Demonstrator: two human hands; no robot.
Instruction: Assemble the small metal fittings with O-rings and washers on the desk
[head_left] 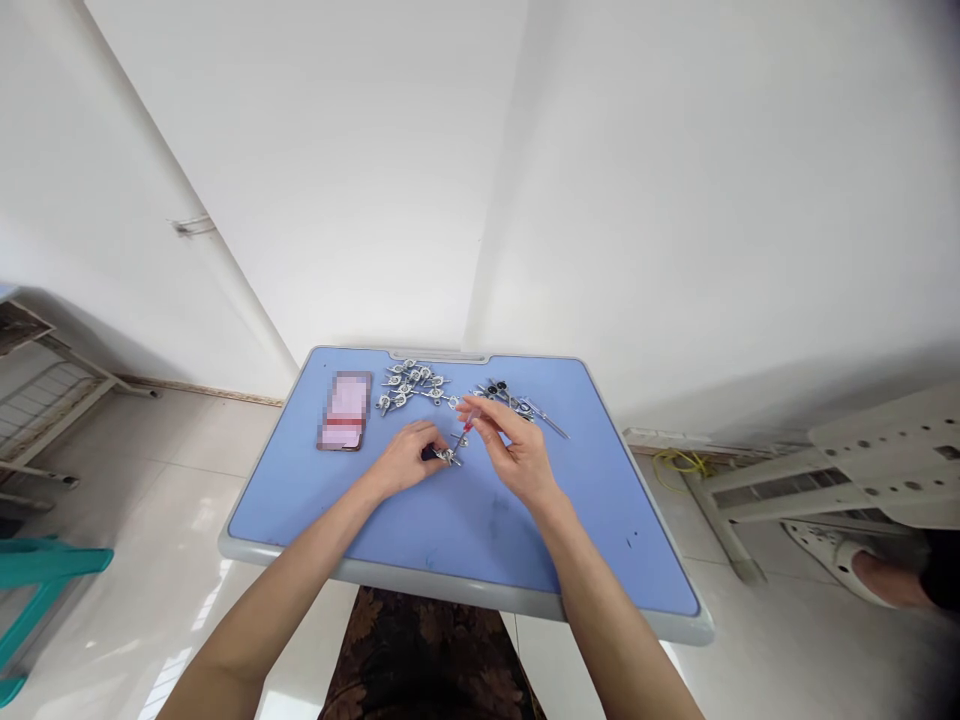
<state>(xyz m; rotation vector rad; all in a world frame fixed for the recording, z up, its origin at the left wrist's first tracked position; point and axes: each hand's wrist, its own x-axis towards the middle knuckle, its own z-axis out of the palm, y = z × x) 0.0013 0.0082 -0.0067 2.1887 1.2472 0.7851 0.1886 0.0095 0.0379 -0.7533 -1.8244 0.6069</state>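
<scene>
My left hand (409,459) is closed on a small metal part (448,457) with a dark end, low over the blue table. My right hand (514,450) pinches a small screwdriver (468,424) with a red and clear handle, its tip pointing down at that part. A similar loose piece lies just behind the tip. Several silver metal parts (409,383) form a pile near the table's far edge. To the right of them is another group of parts, some with black round ends (501,386), partly hidden behind my right hand.
A phone (346,410) lies on the left of the blue table (600,510). A white wall (375,180) stands behind it. A green stool (45,565) is at the left, and a person's foot in a white shoe (832,555) at the right.
</scene>
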